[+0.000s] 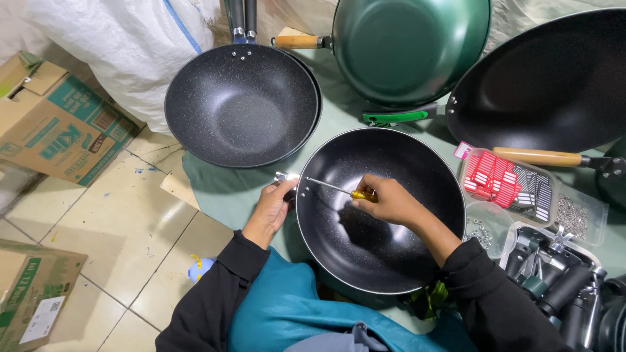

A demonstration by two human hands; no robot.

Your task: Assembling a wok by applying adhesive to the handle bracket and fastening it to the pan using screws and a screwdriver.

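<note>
A black speckled wok [385, 254] rests in front of me on my lap over a green cloth. My right hand [390, 199] is inside the wok, gripping a screwdriver [340, 190] with a yellow handle; its metal shaft points left toward the rim. My left hand [272, 207] grips the wok's left rim from outside, at a small metal bracket [285, 177] where the screwdriver tip meets the wall.
Another black speckled wok [241, 104] lies at top centre, a green wok [411, 45] with a wooden handle beyond it, and a large black wok [548, 85] at right. Clear boxes of red-and-black parts [505, 182], screws [574, 215] and black handles [554, 280] sit right. Cardboard boxes [52, 124] stand left.
</note>
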